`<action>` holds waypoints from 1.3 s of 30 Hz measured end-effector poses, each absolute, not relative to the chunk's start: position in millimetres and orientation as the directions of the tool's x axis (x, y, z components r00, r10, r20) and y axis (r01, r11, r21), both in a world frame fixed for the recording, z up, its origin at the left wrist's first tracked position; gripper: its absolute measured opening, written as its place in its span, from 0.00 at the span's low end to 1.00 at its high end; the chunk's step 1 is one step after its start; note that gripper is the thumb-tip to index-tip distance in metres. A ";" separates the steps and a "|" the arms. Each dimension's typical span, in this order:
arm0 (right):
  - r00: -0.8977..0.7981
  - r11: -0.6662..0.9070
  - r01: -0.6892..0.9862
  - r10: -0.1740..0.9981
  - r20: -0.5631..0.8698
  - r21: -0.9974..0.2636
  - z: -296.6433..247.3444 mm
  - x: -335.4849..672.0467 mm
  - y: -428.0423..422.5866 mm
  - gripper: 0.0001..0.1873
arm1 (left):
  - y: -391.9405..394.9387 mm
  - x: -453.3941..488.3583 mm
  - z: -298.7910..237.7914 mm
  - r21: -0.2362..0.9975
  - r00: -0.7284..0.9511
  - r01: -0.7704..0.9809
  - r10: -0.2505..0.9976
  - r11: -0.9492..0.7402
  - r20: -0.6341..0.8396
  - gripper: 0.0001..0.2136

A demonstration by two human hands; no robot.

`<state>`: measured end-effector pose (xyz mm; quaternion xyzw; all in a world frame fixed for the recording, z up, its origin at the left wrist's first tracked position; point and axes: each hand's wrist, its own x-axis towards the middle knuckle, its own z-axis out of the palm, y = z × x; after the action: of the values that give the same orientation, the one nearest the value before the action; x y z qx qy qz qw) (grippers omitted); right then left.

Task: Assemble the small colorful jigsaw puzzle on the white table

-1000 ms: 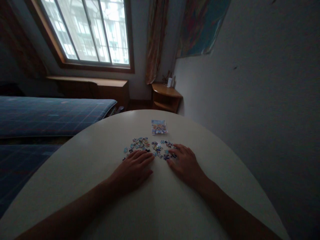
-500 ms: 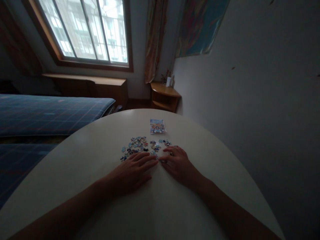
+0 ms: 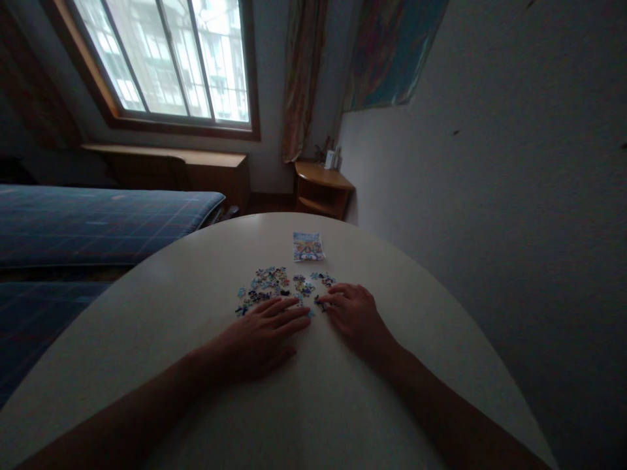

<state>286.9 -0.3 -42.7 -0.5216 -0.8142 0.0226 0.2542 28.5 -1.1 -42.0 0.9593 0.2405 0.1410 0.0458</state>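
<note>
Small jigsaw puzzle pieces (image 3: 268, 279) lie in a loose heap on the white table. My left hand (image 3: 272, 329) rests flat with its fingers stretched out along the heap's near edge, covering some pieces. By its fingertips lies a light blue puzzle piece (image 3: 311, 313). My right hand (image 3: 353, 313) is bent inward on the right, its index finger and thumb closed round a dark puzzle piece (image 3: 317, 301) at the table top. Between and beyond the hands sit a small cluster of pieces (image 3: 304, 286) and another group (image 3: 324, 279).
A flat picture packet (image 3: 308, 247) lies beyond the pieces on the round table (image 3: 196, 405). Left of the table is a bed with a blue plaid mattress (image 3: 98, 219). A wooden corner cabinet (image 3: 323, 176) stands behind, and a wall runs along the right.
My right hand has shifted slightly right, away from my left fingertips, and its fingers have drawn closer together. The light blue piece is now more visible. My left hand stays nearly still.
</note>
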 end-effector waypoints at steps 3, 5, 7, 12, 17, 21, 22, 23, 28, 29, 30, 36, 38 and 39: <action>-0.331 0.468 0.832 0.851 0.409 -0.300 -42.3 286.4 -1.1 0.10 | -2.2 28.3 -41.4 0.171 0.850 0.426 0.458 -0.888 0.261 0.24; -0.376 0.520 0.797 0.825 0.422 -0.307 -40.5 284.5 -3.7 0.07 | -3.7 29.2 -40.2 0.167 0.853 0.410 0.441 -0.897 0.279 0.23; -0.421 0.563 0.764 0.805 0.418 -0.315 -38.5 282.3 -6.9 0.06 | -5.8 30.9 -38.6 0.158 0.856 0.387 0.418 -0.908 0.306 0.22; -0.485 0.606 0.710 0.790 0.375 -0.359 -38.5 281.0 -9.8 0.06 | -10.8 35.6 -36.0 0.122 0.866 0.347 0.368 -0.930 0.339 0.18; -0.562 0.678 0.617 0.735 0.380 -0.399 -39.8 284.3 -7.1 0.06 | -13.2 36.2 -34.2 0.147 0.877 0.332 0.362 -0.932 0.317 0.15; -0.580 0.683 0.611 0.730 0.362 -0.400 -36.7 285.1 -8.1 0.07 | -12.9 34.9 -30.3 0.193 0.889 0.299 0.346 -0.935 0.300 0.14; -0.582 0.683 0.611 0.731 0.357 -0.401 -36.1 285.2 -8.5 0.08 | -12.6 34.5 -29.1 0.205 0.891 0.293 0.345 -0.934 0.297 0.14; -0.583 0.683 0.610 0.730 0.356 -0.402 -35.8 285.3 -8.7 0.08 | -12.3 34.2 -27.8 0.216 0.892 0.290 0.346 -0.932 0.293 0.14; -0.578 0.689 0.602 0.724 0.376 -0.403 -38.9 286.2 -6.3 0.07 | -11.7 34.2 -25.4 0.281 0.881 0.287 0.368 -0.916 0.297 0.15; -0.581 0.697 0.595 0.717 0.384 -0.400 -40.0 286.5 -5.5 0.07 | -11.3 34.6 -26.3 0.290 0.880 0.276 0.362 -0.917 0.307 0.15; -0.587 0.705 0.588 0.709 0.391 -0.397 -41.0 286.8 -4.7 0.07 | -10.5 34.9 -27.7 0.294 0.878 0.262 0.353 -0.919 0.323 0.15; -0.597 0.718 0.572 0.695 0.400 -0.396 -43.7 287.5 -4.1 0.07 | 9.5 26.4 -41.4 0.206 0.712 0.412 0.455 -0.888 0.536 0.12; -0.597 0.718 0.571 0.696 0.399 -0.398 -43.2 287.2 -4.8 0.07 | 20.7 17.9 -45.5 0.239 0.547 0.608 0.618 -0.757 0.565 0.11; -0.598 0.719 0.568 0.694 0.400 -0.399 -42.7 287.0 -5.1 0.07 | 26.1 13.3 -47.1 0.261 0.458 0.697 0.694 -0.668 0.555 0.11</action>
<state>287.0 -5.1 -42.7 -0.3562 -0.8864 0.1158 0.2722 13.3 26.1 -47.1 0.8538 0.4074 0.3241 -0.0018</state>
